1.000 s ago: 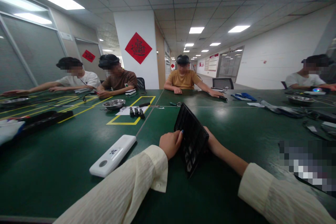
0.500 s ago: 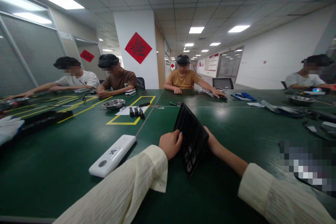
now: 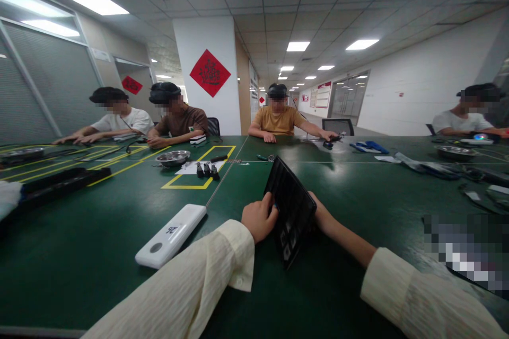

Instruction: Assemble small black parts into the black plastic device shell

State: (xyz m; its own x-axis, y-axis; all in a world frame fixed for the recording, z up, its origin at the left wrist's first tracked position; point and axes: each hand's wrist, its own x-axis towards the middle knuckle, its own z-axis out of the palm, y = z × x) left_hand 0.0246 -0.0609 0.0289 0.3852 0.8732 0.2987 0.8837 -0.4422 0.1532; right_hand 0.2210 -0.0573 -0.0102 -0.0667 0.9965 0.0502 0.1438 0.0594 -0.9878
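A flat black slab (image 3: 292, 206) with a grid of faint rectangles stands tilted on edge in front of me, some pale shapes near its lower end. I cannot tell what kind of thing it is. My right hand (image 3: 318, 213) grips its right edge, the fingers mostly hidden behind it. Against the left side of its face lies my left hand (image 3: 259, 217), fingers curled, with a tiny bit of blue near the fingertips that I cannot make out. Left of that hand, a white power bank (image 3: 172, 235) marked 26 rests on the green table (image 3: 234, 307).
Past the slab lie several black pieces (image 3: 207, 170), a metal bowl (image 3: 172, 158) and pliers (image 3: 265, 158). A long black tray (image 3: 66, 185) sits on the left. Blue-and-white gloves (image 3: 425, 165) are on the right. People sit around the table's far sides.
My left index finger has lifted slightly along the slab's face. The slab and my right hand stay put. Across the table, a person's hand has raised a dark object.
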